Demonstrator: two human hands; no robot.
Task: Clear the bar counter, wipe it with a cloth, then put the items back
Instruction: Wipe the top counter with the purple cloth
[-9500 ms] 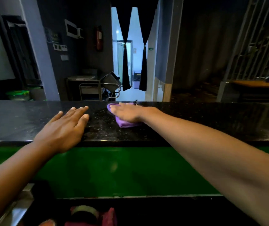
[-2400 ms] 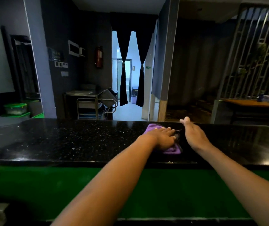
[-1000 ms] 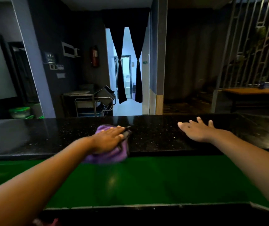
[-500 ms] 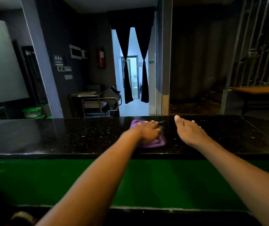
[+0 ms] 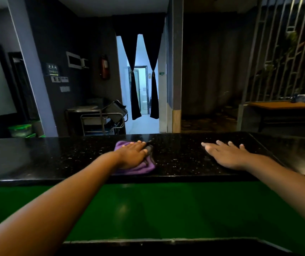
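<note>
Left hand (image 5: 132, 154) presses cloth (image 5: 144, 166) on counter (image 5: 177, 156).

No lettering can be read for certain: a small dark sign (image 5: 53, 69) on the wall at ten o'clock carries a row of pale figures, a blurred word and an arrow, while the label on the red fire extinguisher (image 5: 105, 66) beside the doorway is too small to tell.
</note>
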